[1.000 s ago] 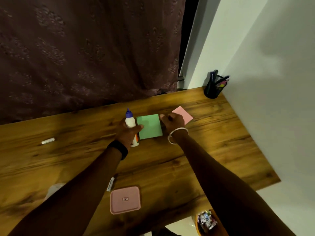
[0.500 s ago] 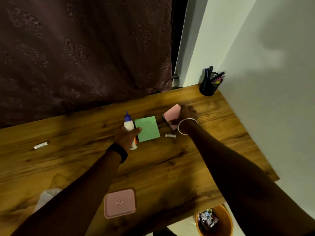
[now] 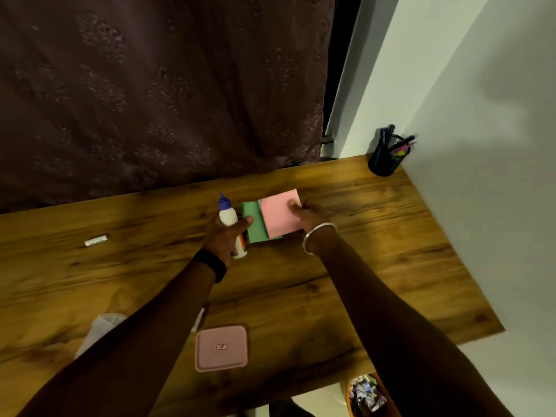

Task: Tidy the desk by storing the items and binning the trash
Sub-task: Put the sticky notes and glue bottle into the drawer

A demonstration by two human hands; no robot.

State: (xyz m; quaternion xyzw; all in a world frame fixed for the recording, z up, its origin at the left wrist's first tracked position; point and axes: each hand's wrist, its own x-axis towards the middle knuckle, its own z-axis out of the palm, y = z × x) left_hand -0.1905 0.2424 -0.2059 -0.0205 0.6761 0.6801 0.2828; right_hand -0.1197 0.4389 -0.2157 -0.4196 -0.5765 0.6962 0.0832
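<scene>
My left hand (image 3: 224,236) grips a white glue bottle (image 3: 226,212) with a blue cap, held upright on the wooden desk (image 3: 346,266). Right beside it lies a green note pad (image 3: 252,219). My right hand (image 3: 307,213) pinches a pink note pad (image 3: 278,212) by its right edge, and the pink pad lies partly over the green one. A small white stick (image 3: 97,239) lies alone on the desk at the left.
A pink lid (image 3: 221,348) lies near the desk's front edge. A clear plastic container (image 3: 99,329) shows at the front left, partly behind my arm. A black pen cup (image 3: 386,158) stands in the far right corner. An orange bin (image 3: 365,395) with trash sits below the desk's front edge.
My right hand has brought the pink pad leftward onto the green pad. The small white piece that lay in front of the pads is no longer visible. My left hand still holds the glue bottle.
</scene>
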